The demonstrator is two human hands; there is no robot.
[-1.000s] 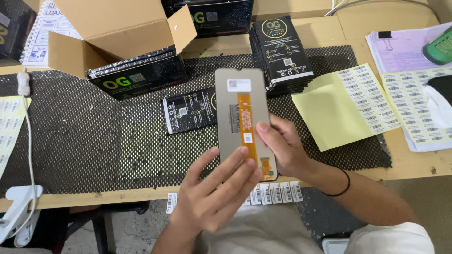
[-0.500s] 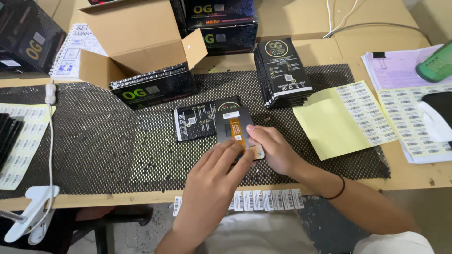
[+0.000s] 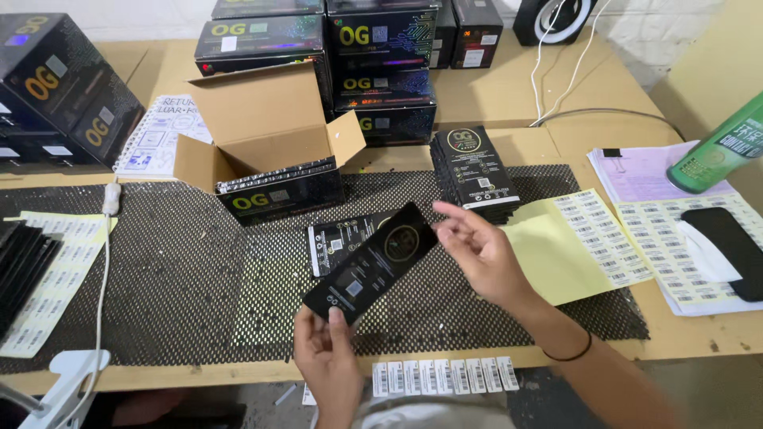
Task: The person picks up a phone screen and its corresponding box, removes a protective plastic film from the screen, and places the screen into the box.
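Black and glossy, a flat rectangular sleeve (image 3: pixel 370 262) is held above the surface (image 3: pixel 699 334), tilted so that its printed face is turned up toward the head camera, probably for inspection. Its near lower corner is pinched by the left hand (image 3: pixel 326 361), whose fingers (image 3: pixel 337 322) are closed on that end with the thumb laid on top; the far upper end is met by the right hand (image 3: pixel 481 254), whose fingers (image 3: pixel 453 226) are half-curled and only loosely closed, and whether the edge is actually touched there cannot be told. A dark band is worn on the right wrist.

Just below the hands, a strip of barcode labels (image 3: pixel 445 376) is stuck along the front edge of the surface. Under the sleeve, a black mesh mat (image 3: pixel 183 278) is spread, apparently as a non-slip layer, and a second flat black pack (image 3: pixel 342 238) is lying on it just beyond the left fingers. To the right of the right fingers, yellow sheets of labels (image 3: pixel 580 246) are laid within reach. Beyond them, a stack of black sleeves (image 3: pixel 475 171) is piled, and farther left an open cardboard box (image 3: pixel 262 131) is stood with a dark carton in it. Farthest off, dark boxes (image 3: pixel 381 71) are stacked.
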